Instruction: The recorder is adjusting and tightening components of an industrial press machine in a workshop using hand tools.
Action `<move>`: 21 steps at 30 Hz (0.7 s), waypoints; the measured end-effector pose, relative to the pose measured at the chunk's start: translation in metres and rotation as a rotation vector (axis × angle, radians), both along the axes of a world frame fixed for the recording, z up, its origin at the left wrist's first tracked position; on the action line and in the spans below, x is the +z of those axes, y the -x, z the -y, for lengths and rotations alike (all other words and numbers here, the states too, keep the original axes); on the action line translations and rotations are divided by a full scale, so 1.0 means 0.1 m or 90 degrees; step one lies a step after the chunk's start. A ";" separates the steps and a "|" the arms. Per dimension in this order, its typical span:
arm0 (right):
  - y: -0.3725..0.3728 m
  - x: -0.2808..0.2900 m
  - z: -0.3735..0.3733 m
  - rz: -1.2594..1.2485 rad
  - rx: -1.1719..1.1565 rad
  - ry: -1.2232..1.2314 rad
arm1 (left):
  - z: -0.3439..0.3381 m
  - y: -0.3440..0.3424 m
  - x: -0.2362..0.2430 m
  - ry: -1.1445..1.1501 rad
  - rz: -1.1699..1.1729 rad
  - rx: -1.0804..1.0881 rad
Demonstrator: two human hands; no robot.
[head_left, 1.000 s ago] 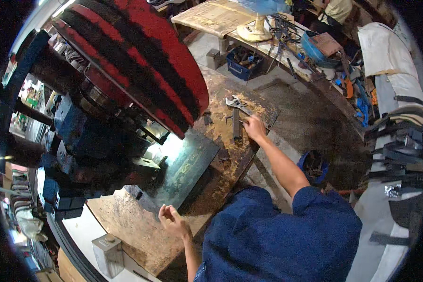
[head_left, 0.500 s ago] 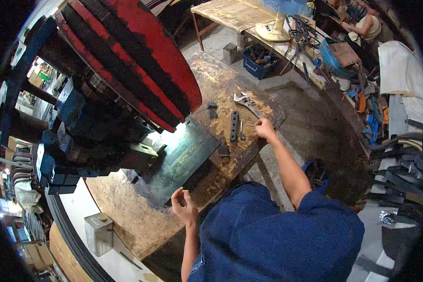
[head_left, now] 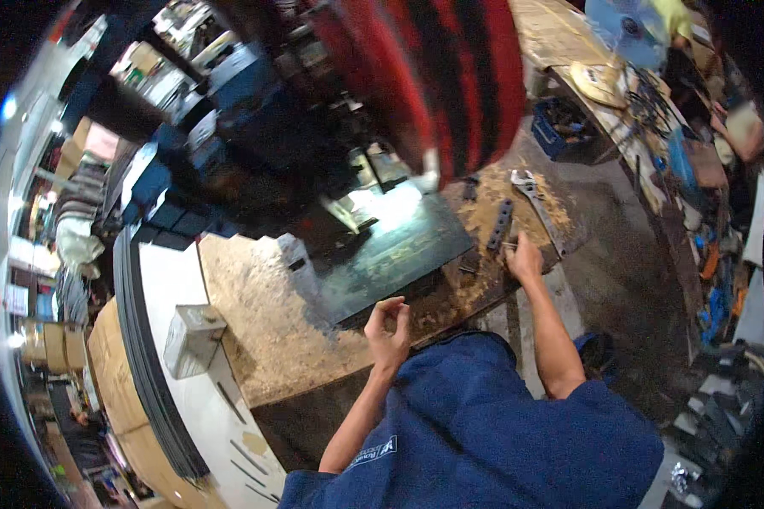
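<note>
An adjustable wrench (head_left: 535,204) lies on the worn bench, its jaw pointing away from me. Just left of its handle is my right hand (head_left: 525,257), fingers closed on a slim metal tool (head_left: 510,245) that is mostly covered. A black bar with holes (head_left: 501,224) rests beside those fingers. My left hand (head_left: 388,332) is raised before the near edge of a dark metal plate (head_left: 390,263), thumb and fingers curled together in a ring. Whether anything small is in that pinch cannot be made out.
A large red-and-black striped machine part (head_left: 475,85), blurred, overhangs the lit plate, with dark machinery to its left. On the left stands a metal can (head_left: 193,341). Farther right are a blue crate (head_left: 560,127), a fan base (head_left: 598,83) and another person (head_left: 743,131).
My right hand has let go of the wrench handle and moved onto the slim tool. The left hand's fingers have closed further. The whole view has swung left.
</note>
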State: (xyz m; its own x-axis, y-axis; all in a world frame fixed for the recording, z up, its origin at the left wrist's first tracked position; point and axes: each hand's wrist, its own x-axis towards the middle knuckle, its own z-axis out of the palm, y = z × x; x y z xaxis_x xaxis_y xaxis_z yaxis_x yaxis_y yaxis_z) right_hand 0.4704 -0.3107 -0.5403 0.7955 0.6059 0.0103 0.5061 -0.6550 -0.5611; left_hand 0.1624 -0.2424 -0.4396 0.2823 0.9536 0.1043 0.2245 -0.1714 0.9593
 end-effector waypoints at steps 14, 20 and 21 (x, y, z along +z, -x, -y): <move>2.24 1.19 -0.80 -0.294 0.233 -0.280 | -0.87 0.15 0.04 0.422 0.181 -0.190; 2.48 1.10 -1.25 -0.318 0.197 -0.318 | -1.23 0.22 0.03 0.463 0.256 -0.188; 2.49 1.11 -1.26 -0.315 0.198 -0.317 | -1.26 0.24 0.02 0.457 0.247 -0.195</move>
